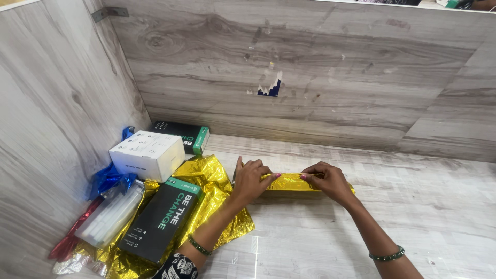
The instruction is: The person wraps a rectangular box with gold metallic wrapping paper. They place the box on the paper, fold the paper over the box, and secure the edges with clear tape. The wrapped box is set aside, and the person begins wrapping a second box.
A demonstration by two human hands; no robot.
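I had both hands on the gold-wrapped box (292, 182), which lay lengthwise on the bench (392, 206) between them. My left hand (251, 180) covered its left end, the grip clamped over the foil with fingers curled along the top edge. My right hand (328, 181) pressed on the right part, fingertips pinching the foil on the top face near the middle; the box's far right corner stuck out just past that hand.

To my left lay a loose sheet of gold foil (214, 178), touching the box's left end, with a dark box (163, 219) resting on it. Beyond those sat a white box (148, 155), a second dark box (183, 135), blue foil (108, 178) and a clear pack (111, 214), crowded against the side wall (57, 113). The back wall (310, 72) stood well behind the box. The bench lay bare to the right and in front.
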